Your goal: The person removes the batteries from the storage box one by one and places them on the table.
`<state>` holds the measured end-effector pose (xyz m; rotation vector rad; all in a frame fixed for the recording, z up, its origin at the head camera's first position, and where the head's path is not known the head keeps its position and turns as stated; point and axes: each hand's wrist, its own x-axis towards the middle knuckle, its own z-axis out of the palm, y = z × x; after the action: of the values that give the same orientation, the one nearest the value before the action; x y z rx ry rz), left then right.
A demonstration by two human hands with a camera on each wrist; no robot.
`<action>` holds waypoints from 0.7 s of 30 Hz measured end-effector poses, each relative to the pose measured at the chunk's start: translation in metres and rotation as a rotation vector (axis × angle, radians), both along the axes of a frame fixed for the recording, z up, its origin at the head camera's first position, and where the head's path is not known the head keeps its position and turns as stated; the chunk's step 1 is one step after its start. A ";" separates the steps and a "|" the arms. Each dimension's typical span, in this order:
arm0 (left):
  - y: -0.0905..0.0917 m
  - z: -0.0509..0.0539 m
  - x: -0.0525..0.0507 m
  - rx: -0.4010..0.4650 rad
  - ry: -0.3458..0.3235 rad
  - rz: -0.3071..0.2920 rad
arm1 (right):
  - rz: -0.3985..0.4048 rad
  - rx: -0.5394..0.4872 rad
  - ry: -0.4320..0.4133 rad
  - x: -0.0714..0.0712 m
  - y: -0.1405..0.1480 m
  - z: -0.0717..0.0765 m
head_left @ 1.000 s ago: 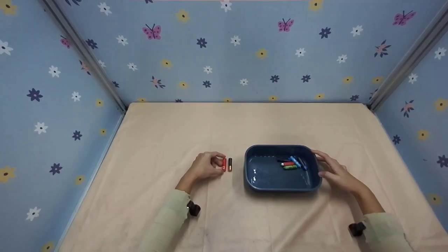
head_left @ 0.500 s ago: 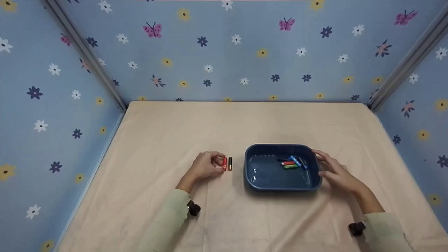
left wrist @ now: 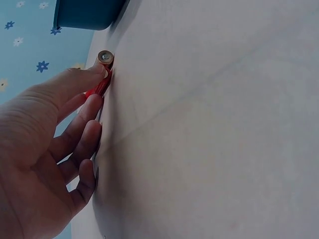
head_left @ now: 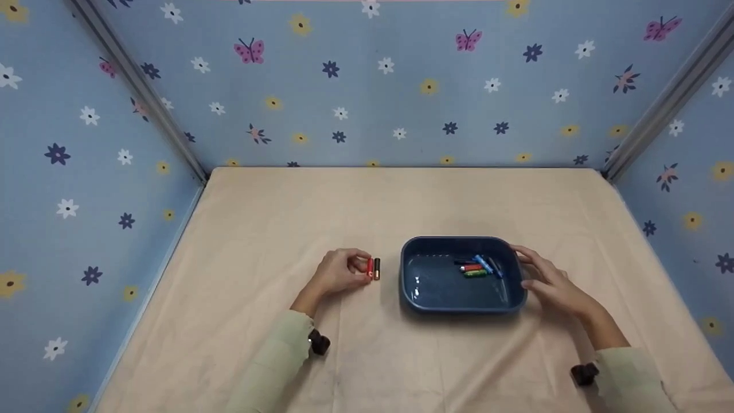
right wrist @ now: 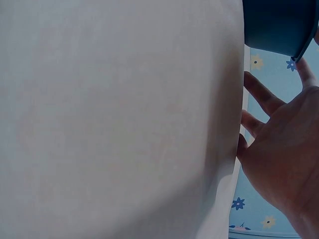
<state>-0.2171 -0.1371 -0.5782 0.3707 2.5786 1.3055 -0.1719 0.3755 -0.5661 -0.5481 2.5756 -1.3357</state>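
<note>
My left hand (head_left: 338,271) pinches a red battery (head_left: 370,268) between thumb and fingertips, the battery lying lengthwise away from me on the cloth. Right beside it lies a black and copper battery (head_left: 377,268); the left wrist view shows a battery's round metal end (left wrist: 105,57) close past the thumb. My right hand (head_left: 553,287) rests at the right end of a dark blue bin (head_left: 463,311), its fingers extended and touching the outer wall. Inside the bin, toward its right side, is a small heap of batteries, among them a red one (head_left: 472,268), a green one (head_left: 475,274) and blue ones (head_left: 483,263).
A beige cloth (head_left: 367,206) with light creases covers the table. Blue patterned walls (head_left: 367,103) stand at the back and both sides, with metal posts (head_left: 140,92) in the corners. A small black device (head_left: 319,342) sits at my left wrist, another (head_left: 585,374) at the right.
The red battery has shifted slightly right with my left fingers, closing most of the gap to the black and copper one. My right hand and the bin stay where they were.
</note>
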 end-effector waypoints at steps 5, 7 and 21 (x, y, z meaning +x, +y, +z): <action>0.000 0.000 0.001 -0.001 0.008 0.002 | -0.003 0.009 -0.001 0.001 0.000 0.000; 0.000 0.000 0.000 -0.007 0.015 -0.002 | 0.007 -0.010 0.006 0.001 0.001 -0.001; -0.005 0.034 -0.007 -0.090 0.013 -0.006 | 0.022 -0.037 0.040 -0.001 0.002 -0.003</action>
<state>-0.2245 -0.1418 -0.5444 0.3710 2.6344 1.1845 -0.1727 0.3771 -0.5690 -0.6141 2.5737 -1.3814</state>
